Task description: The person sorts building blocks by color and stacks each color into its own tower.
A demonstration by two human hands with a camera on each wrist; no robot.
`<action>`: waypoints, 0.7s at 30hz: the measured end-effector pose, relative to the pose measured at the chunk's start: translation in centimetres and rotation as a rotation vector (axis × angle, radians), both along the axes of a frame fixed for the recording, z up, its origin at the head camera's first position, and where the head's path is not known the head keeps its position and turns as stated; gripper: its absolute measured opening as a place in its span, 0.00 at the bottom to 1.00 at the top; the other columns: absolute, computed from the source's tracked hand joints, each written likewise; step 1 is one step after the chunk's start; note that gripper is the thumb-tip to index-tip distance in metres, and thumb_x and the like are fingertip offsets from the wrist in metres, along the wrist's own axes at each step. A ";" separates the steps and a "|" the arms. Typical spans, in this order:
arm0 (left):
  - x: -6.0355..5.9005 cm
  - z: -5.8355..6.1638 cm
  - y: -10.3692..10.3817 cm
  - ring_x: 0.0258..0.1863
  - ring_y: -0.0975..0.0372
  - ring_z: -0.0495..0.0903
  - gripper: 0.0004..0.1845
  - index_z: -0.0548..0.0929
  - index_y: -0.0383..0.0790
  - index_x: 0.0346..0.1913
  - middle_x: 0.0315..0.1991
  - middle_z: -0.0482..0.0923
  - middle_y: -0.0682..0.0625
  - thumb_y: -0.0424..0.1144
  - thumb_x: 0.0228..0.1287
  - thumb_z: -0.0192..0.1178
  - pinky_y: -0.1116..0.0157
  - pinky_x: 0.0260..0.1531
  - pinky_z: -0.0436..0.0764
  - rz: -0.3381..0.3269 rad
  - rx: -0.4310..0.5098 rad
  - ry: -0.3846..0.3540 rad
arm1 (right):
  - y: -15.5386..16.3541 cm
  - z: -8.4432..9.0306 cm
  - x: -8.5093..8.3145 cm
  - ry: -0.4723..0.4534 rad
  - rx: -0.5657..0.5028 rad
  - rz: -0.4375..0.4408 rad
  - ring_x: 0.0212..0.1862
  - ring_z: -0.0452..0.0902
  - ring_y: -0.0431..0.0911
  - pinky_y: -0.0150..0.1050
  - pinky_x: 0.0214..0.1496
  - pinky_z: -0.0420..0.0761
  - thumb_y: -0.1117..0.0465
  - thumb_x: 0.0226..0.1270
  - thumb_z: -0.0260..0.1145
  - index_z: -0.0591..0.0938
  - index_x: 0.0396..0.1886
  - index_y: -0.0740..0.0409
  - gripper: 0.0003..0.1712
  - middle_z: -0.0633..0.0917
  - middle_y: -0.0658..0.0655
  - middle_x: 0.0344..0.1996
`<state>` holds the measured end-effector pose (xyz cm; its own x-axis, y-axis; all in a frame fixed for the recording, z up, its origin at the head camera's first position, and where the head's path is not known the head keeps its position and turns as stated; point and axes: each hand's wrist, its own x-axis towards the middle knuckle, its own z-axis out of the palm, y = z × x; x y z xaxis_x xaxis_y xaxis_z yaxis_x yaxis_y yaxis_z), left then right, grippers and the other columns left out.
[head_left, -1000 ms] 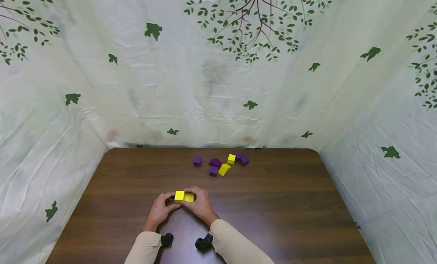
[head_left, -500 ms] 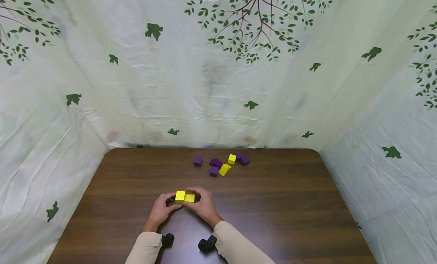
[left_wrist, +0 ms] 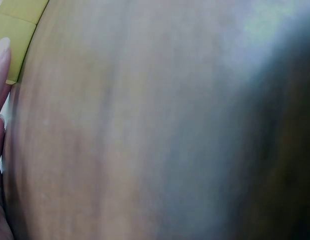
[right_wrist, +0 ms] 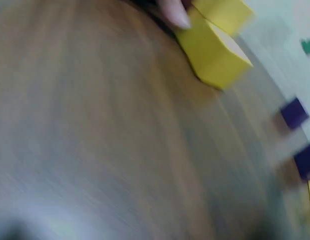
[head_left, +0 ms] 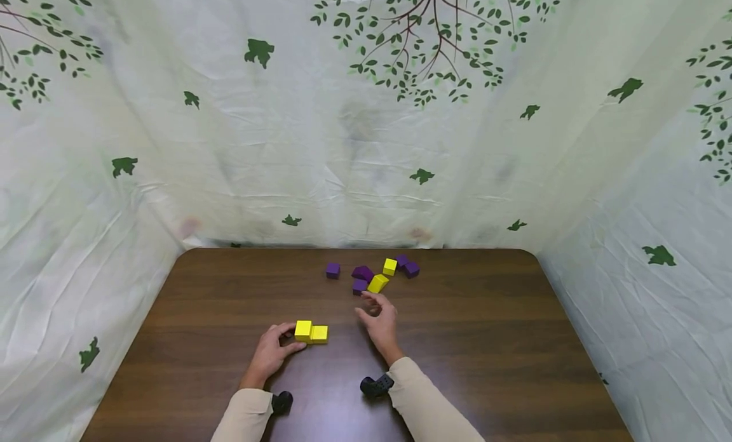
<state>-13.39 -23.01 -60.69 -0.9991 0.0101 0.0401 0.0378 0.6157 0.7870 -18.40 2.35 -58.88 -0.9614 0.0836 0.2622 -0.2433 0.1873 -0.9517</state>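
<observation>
Two yellow cubes (head_left: 311, 332) are sitting side by side and touching on the near middle of the brown table (head_left: 486, 340). The left cube of the pair is standing a little higher in the head view than the right one.

The left hand (head_left: 270, 353) is resting on the table at the left end of this pair. Its fingers are curling around the left cube, with fingertips on the far side and the thumb on the near side, so it is gripping that cube. The left wrist view is showing only fingertips at the frame edge against a yellow face; the rest is blurred.

The right hand (head_left: 379, 320) is hovering apart from the pair, to their right and further back. Its fingers are loosely bent and holding nothing. It is lying between the pair and the loose cluster, just short of the cluster's nearest yellow block.

Cluster count at the far middle of the table:
- yellow blocks: two, one tilted (head_left: 377, 283) and one upright (head_left: 390, 267).
- purple blocks (head_left: 362, 274): five visible, one of them (head_left: 333, 270) standing apart to the left and two at the right end.

Total yellow in view: four. A leaf-printed cloth (head_left: 366, 131) is hanging behind and beside the table.
</observation>
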 end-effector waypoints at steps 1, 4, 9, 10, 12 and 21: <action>-0.1 0.0 0.0 0.40 0.55 0.74 0.23 0.83 0.34 0.49 0.37 0.78 0.47 0.38 0.48 0.75 0.56 0.43 0.73 0.006 -0.006 -0.021 | 0.4 0.0 -0.4 -0.011 0.001 -0.030 0.41 0.78 0.60 0.43 0.42 0.79 0.70 0.51 0.75 0.83 0.46 0.67 0.20 0.84 0.66 0.39; -0.2 0.2 0.0 0.41 0.55 0.74 0.23 0.83 0.34 0.50 0.39 0.78 0.47 0.36 0.49 0.74 0.56 0.45 0.73 0.020 -0.014 -0.055 | 1.6 -0.1 -1.8 -0.039 0.006 -0.114 0.38 0.79 0.58 0.35 0.38 0.78 0.71 0.51 0.75 0.83 0.46 0.69 0.20 0.84 0.66 0.37; -0.2 0.4 0.0 0.41 0.56 0.74 0.22 0.84 0.35 0.49 0.38 0.79 0.48 0.35 0.48 0.75 0.57 0.45 0.74 0.019 -0.010 -0.040 | 3.3 -0.3 -4.2 -0.062 0.028 -0.194 0.36 0.78 0.55 0.31 0.36 0.75 0.71 0.50 0.75 0.83 0.47 0.69 0.22 0.84 0.65 0.37; -0.3 0.3 0.0 0.41 0.56 0.74 0.22 0.84 0.34 0.49 0.38 0.79 0.48 0.34 0.48 0.75 0.57 0.45 0.73 0.018 -0.007 -0.036 | 3.5 -0.3 -4.6 -0.069 0.035 -0.200 0.36 0.78 0.55 0.32 0.37 0.76 0.71 0.50 0.75 0.82 0.48 0.69 0.22 0.84 0.65 0.37; -0.3 0.2 0.0 0.41 0.55 0.74 0.22 0.84 0.34 0.49 0.38 0.79 0.48 0.35 0.48 0.75 0.56 0.45 0.74 0.018 -0.008 -0.036 | 4.1 -0.4 -5.4 -0.088 0.048 -0.201 0.36 0.78 0.54 0.36 0.38 0.76 0.70 0.51 0.75 0.82 0.49 0.69 0.23 0.85 0.64 0.38; 0.0 0.0 0.2 0.40 0.57 0.73 0.21 0.84 0.36 0.48 0.38 0.79 0.49 0.34 0.48 0.75 0.57 0.43 0.74 0.020 -0.013 -0.025 | 5.3 -0.8 -8.1 -0.185 0.111 -0.180 0.34 0.77 0.47 0.37 0.37 0.77 0.66 0.55 0.74 0.79 0.56 0.64 0.27 0.85 0.59 0.35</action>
<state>-13.42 -22.85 -60.71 -0.9998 -0.0100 0.0147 0.0052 0.6266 0.7793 -26.47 7.61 -59.64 -0.9661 0.2376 0.1007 -0.0207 0.3175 -0.9480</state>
